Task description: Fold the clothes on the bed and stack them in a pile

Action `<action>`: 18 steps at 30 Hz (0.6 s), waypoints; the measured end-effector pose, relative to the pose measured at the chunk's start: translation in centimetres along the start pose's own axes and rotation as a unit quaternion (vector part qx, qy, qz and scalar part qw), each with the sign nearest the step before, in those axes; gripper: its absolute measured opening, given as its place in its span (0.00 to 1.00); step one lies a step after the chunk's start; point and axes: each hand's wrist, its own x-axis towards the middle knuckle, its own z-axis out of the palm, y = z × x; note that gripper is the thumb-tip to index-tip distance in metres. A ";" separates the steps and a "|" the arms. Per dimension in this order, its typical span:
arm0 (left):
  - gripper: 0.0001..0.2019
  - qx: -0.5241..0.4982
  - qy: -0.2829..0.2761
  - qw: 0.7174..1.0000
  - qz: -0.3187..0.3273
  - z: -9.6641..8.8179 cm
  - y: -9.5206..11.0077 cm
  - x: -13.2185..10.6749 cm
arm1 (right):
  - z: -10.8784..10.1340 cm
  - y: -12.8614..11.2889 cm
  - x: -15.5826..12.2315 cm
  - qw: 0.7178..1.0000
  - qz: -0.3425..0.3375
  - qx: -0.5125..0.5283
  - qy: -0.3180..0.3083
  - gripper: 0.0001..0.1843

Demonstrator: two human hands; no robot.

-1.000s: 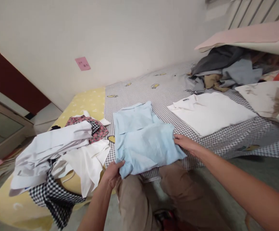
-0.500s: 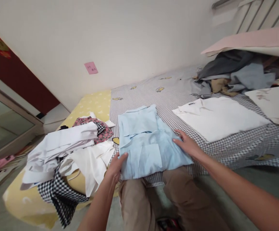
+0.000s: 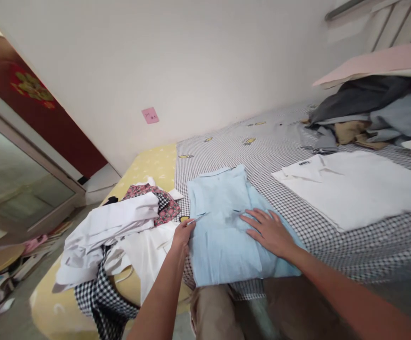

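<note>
A light blue shirt (image 3: 226, 250) lies folded on the bed's near edge, its collar end toward the wall. At its left side, my left hand (image 3: 184, 236) pinches the fabric edge between thumb and fingers. My right hand (image 3: 271, 232) rests flat on the right part of the shirt, fingers spread and pointing left. Between the hands a crosswise fold shows small dark gaps at both ends. To the right, apart from my hand, a folded white shirt (image 3: 350, 189) lies on the checked sheet (image 3: 215, 153).
Left of the blue shirt sits a heap of white garments (image 3: 109, 219), with a red patterned cloth (image 3: 168, 210) and a black-and-white checked cloth (image 3: 101, 295). Dark and grey clothes (image 3: 361, 104) are piled at back right under a pink board (image 3: 378, 63). A wall (image 3: 208, 61) bounds the bed behind.
My right hand has moved from the shirt's right edge inward onto its top. My left hand has slid up the left edge. The crosswise fold looks flatter, and the view has shifted left.
</note>
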 end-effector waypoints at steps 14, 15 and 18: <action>0.12 0.054 -0.017 0.998 0.015 -0.2 3.3 2.1 | 0.5 0.3 0.0 0.999 0.014 0.028 0.018 0.25; 0.11 0.054 0.011 0.998 0.036 -0.1 3.1 2.2 | 0.5 0.4 0.0 0.999 0.015 0.030 0.019 0.25; 0.10 0.069 0.097 0.987 0.107 -0.4 2.5 1.5 | 0.6 0.4 0.0 0.999 0.014 0.036 0.020 0.25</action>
